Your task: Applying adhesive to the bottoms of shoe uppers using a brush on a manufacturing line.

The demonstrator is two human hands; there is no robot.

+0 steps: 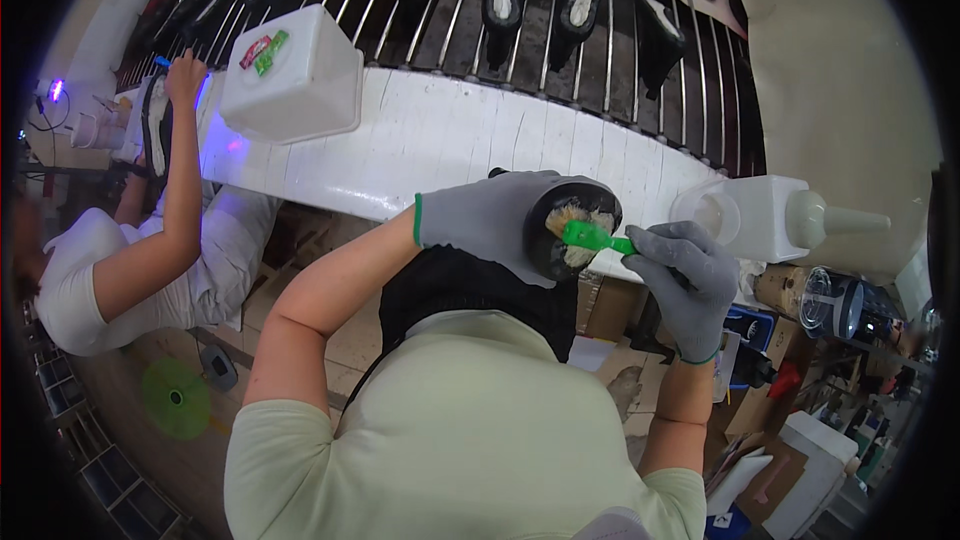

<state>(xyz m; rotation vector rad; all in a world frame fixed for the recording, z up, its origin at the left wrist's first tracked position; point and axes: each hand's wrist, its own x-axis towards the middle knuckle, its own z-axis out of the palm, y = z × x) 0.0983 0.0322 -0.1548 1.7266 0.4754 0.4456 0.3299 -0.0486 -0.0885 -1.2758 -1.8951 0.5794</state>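
My left hand (pixel 485 220), in a grey glove with a green cuff, is wrapped round a black shoe upper (pixel 540 245). One end of the shoe faces me, with a rough pale patch on its underside. My right hand (pixel 688 280), gloved the same way, pinches the green handle of a small brush (pixel 592 236). The brush's tan bristles touch the shoe's underside. Most of the shoe's length is hidden behind my left hand.
Beyond the white bench (pixel 450 130) runs a roller conveyor (pixel 440 30) carrying several black shoes, pale undersides up. A white plastic box (pixel 290 80) with wrappers stands left. Right are a clear cup (pixel 715 215) and a white spouted bottle (pixel 768 220). A co-worker (pixel 150 260) holds another shoe.
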